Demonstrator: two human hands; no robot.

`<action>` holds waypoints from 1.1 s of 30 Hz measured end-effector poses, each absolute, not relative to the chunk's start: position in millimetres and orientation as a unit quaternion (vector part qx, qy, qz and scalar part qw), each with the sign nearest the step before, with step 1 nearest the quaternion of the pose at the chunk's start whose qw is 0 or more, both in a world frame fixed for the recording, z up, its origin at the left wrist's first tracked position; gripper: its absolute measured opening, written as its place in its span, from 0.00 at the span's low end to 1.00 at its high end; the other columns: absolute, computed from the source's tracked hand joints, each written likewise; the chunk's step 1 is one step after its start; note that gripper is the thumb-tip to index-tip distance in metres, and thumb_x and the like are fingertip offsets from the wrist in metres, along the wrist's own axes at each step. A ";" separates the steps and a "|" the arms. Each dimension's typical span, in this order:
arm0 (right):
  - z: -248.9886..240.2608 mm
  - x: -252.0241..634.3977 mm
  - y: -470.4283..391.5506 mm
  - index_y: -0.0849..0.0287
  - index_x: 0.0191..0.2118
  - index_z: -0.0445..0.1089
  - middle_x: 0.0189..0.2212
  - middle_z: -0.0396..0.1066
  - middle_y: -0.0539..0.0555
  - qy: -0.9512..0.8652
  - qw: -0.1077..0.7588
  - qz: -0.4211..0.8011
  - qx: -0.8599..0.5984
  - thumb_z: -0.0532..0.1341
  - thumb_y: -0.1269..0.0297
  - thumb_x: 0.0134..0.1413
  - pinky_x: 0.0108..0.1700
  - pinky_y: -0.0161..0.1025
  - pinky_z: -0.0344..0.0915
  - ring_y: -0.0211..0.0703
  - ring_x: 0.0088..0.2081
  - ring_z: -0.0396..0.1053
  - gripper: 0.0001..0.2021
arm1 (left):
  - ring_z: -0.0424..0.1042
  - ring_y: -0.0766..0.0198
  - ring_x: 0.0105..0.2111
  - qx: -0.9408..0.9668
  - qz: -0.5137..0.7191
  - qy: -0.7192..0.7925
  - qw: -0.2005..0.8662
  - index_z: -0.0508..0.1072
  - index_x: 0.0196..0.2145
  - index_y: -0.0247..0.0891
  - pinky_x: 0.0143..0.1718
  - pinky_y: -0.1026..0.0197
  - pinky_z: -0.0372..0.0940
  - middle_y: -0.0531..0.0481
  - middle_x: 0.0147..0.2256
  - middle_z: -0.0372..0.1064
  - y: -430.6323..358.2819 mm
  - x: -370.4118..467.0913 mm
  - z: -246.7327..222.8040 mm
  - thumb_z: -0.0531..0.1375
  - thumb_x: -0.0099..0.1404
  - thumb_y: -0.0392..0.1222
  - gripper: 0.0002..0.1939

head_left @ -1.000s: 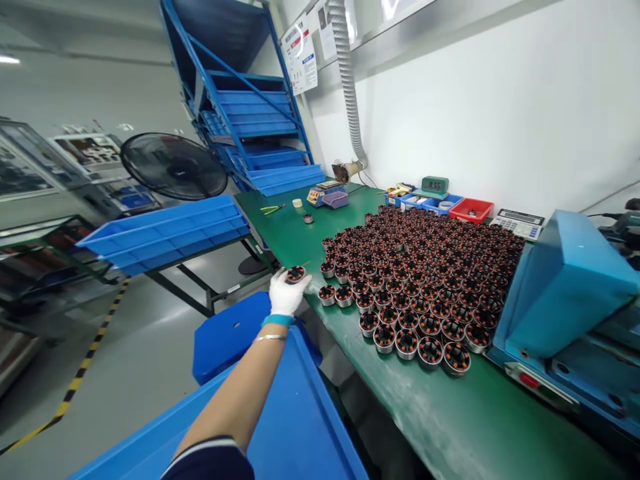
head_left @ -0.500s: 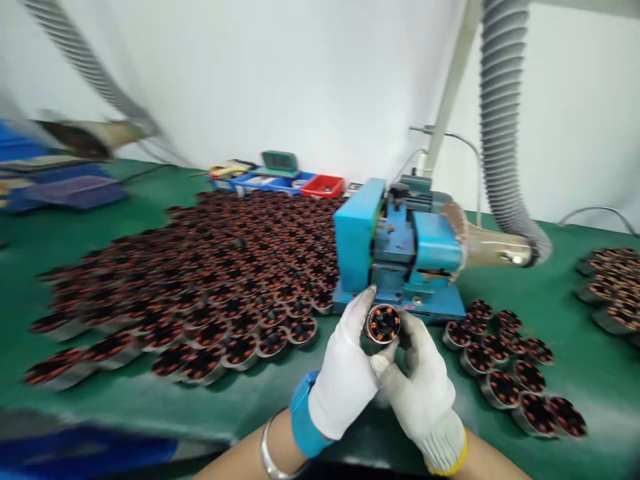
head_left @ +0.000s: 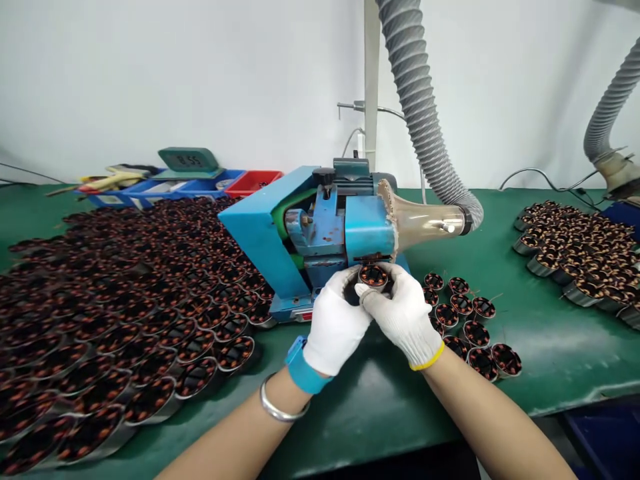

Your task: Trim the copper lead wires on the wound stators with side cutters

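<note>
A round metal-rimmed part with copper windings (head_left: pixel 373 276) is gripped between my two gloved hands, just in front of the blue machine (head_left: pixel 367 227). My left hand (head_left: pixel 336 320), in a white glove with a blue wristband, closes on its left side. Around its right side and front curl the fingers of my right hand (head_left: pixel 406 310), whose white knit glove has a yellow cuff. The part's open face with the windings points up and toward me. Its lower side is hidden by my fingers.
Many similar parts (head_left: pixel 150 320) cover the left of the green table (head_left: pixel 380 413). A smaller group (head_left: pixel 461 305) lies right of my hands, and more (head_left: pixel 580 247) at the far right. Blue bins (head_left: pixel 155 189), a red bin (head_left: pixel 253 181) and a clock (head_left: pixel 188 160) stand behind. A grey hose (head_left: pixel 425 100) hangs above.
The view has turned right and come nearer the machine. My hands have moved up to the machine's front with the part, which is tilted less toward me.
</note>
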State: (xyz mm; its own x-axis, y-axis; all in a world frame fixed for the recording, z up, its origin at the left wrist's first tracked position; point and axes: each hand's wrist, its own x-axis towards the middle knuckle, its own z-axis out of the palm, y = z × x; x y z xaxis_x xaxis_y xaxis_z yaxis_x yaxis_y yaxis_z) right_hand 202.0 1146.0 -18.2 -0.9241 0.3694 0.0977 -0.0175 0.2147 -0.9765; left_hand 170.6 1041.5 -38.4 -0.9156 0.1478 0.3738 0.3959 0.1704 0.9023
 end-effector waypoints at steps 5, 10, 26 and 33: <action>-6.2 201.5 1146.9 0.57 0.41 0.73 0.36 0.77 0.52 -0.790 0.147 0.581 -0.130 0.66 0.61 0.44 0.44 0.40 0.72 0.45 0.38 0.76 0.15 | 0.77 0.53 0.40 -0.183 -0.601 -0.772 0.100 0.73 0.41 0.36 0.45 0.54 0.72 0.45 0.39 0.78 1041.5 169.6 -28.6 0.62 0.53 0.39 0.16; -5.1 201.3 1146.3 0.57 0.40 0.73 0.34 0.77 0.51 -0.794 0.155 0.574 -0.123 0.66 0.60 0.45 0.41 0.38 0.72 0.44 0.36 0.76 0.15 | 0.77 0.54 0.40 -0.194 -0.595 -0.774 0.093 0.73 0.40 0.36 0.43 0.56 0.72 0.46 0.38 0.79 1040.8 168.4 -25.1 0.63 0.52 0.39 0.16; -17.6 197.7 1149.7 0.58 0.42 0.72 0.38 0.77 0.54 -0.762 0.176 0.613 -0.116 0.66 0.58 0.46 0.45 0.43 0.72 0.47 0.39 0.75 0.17 | 0.77 0.53 0.40 -0.191 -0.588 -0.780 0.098 0.74 0.39 0.37 0.44 0.53 0.71 0.45 0.38 0.78 1043.1 166.3 -23.3 0.63 0.52 0.38 0.14; -18.4 203.6 1147.7 0.60 0.44 0.71 0.38 0.76 0.56 -0.743 0.169 0.636 -0.116 0.65 0.58 0.47 0.44 0.44 0.72 0.48 0.39 0.75 0.18 | 0.76 0.52 0.40 -0.181 -0.585 -0.782 0.110 0.72 0.39 0.36 0.45 0.51 0.70 0.44 0.38 0.76 1044.6 171.8 -26.5 0.63 0.53 0.39 0.14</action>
